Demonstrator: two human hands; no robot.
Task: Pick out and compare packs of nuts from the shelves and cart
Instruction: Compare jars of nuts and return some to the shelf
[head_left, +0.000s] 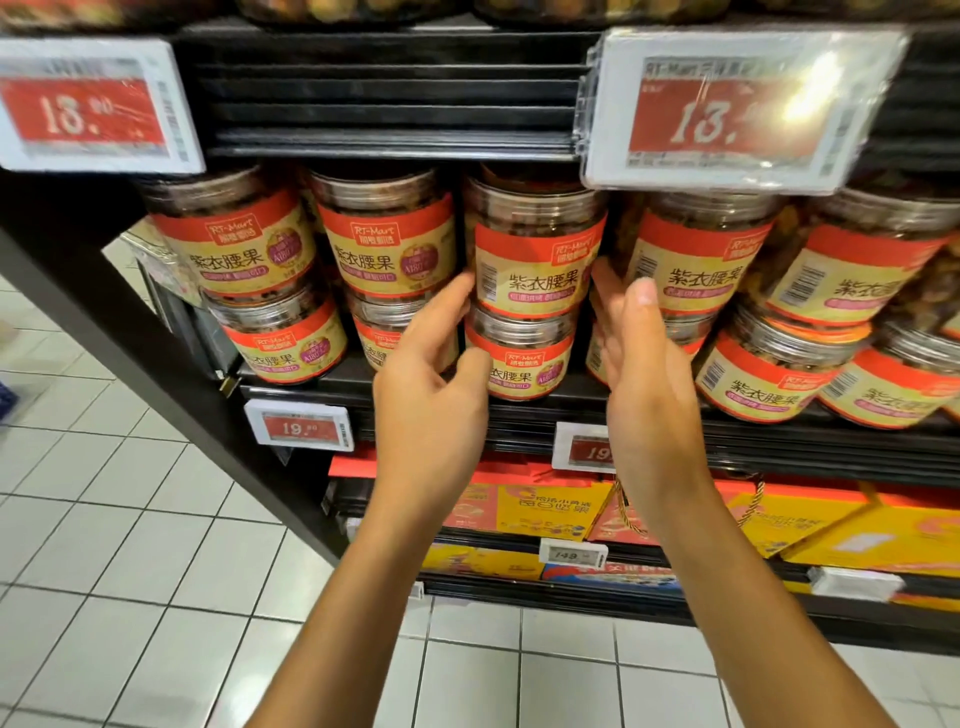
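Observation:
Clear plastic jars of nuts with red and cream labels stand two high on a black shelf (810, 439). My left hand (431, 379) reaches up to the middle upper jar (535, 260), and its extended fingertips touch the jar's left side. The thumb lies against the lower jar (519, 358) beneath it. On the other side, my right hand (644, 364) is raised with its fingers along the upper jar's right side and the thumb pointing up. The jar still rests on the lower jar. No cart is in view.
More of the same jars (387, 234) fill the shelf left and right. Red price tags (748, 111) hang from the shelf above, and smaller tags (300, 430) from this one. Yellow and red gift boxes (550, 512) lie on the shelf below. White tiled floor (130, 571) runs to the left.

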